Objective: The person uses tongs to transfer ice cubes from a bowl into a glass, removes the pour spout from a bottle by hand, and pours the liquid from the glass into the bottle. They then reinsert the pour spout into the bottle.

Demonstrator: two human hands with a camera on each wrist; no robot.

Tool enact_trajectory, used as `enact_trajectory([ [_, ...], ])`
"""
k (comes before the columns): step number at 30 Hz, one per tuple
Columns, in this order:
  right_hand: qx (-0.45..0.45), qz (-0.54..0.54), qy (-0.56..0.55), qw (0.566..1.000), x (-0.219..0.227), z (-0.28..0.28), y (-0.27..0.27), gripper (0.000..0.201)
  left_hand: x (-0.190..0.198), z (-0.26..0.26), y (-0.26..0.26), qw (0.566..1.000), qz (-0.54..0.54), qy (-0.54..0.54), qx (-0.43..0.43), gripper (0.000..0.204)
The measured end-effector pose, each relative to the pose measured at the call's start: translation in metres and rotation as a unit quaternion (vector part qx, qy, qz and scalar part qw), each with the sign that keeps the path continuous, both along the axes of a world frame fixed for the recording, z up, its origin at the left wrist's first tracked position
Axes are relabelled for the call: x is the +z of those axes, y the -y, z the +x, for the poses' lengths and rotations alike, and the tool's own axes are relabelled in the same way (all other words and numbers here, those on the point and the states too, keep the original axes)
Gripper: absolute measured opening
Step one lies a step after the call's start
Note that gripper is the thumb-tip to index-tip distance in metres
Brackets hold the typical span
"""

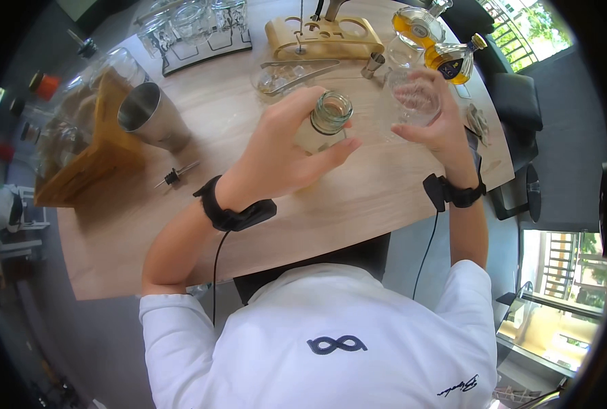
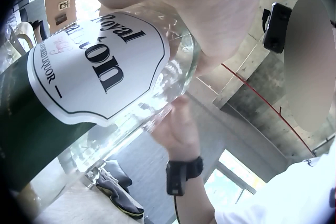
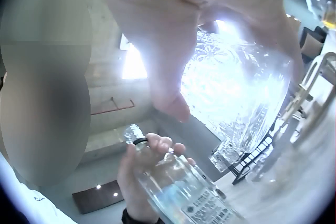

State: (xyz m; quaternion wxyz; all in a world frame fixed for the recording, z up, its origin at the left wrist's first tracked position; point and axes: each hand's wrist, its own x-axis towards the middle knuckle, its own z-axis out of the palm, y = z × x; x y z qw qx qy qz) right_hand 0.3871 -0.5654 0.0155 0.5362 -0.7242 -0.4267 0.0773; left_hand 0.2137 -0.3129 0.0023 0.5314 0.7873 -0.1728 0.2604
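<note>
In the head view my left hand (image 1: 286,146) grips a clear glass bottle (image 1: 331,112) around its upper body, its mouth uncapped and facing up. The left wrist view shows the bottle's white label (image 2: 100,66) above a dark green area. My right hand (image 1: 440,123) holds a clear cut-glass vessel (image 1: 416,102), fingers on its far side and thumb on the near side. The patterned glass (image 3: 231,87) looks bright under my right hand (image 3: 210,14) in the right wrist view, with the bottle (image 3: 184,187) beyond it. Bottle and glass are apart.
Metal shaker tin (image 1: 153,119), pourer (image 1: 173,177) and wooden bottle rack (image 1: 102,143) stand or lie at left. Behind are a glass rack (image 1: 205,58), wooden tool stand (image 1: 324,41), ice bowl with tongs (image 1: 293,76) and jigger (image 1: 373,66). Amber bottles (image 1: 453,61) stand back right.
</note>
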Motion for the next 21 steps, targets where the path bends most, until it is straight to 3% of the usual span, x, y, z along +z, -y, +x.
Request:
enact_trajectory([
  [4, -0.049, -0.047, -0.122, 0.99, -0.04, 0.024, 0.026, 0.088, 0.0, 0.0, -0.001, 1.0, -0.016, -0.007, -0.016, 0.023],
  [18, -0.043, -0.087, -0.07, 0.993, -0.079, 0.059, 0.01, 0.091, -0.002, -0.002, -0.003, 0.999, -0.024, -0.013, -0.027, 0.023],
  [21, -0.029, -0.069, -0.085, 0.994, -0.094, 0.072, 0.009, 0.094, -0.005, -0.003, -0.001, 1.0, -0.014, 0.007, 0.007, 0.028],
])
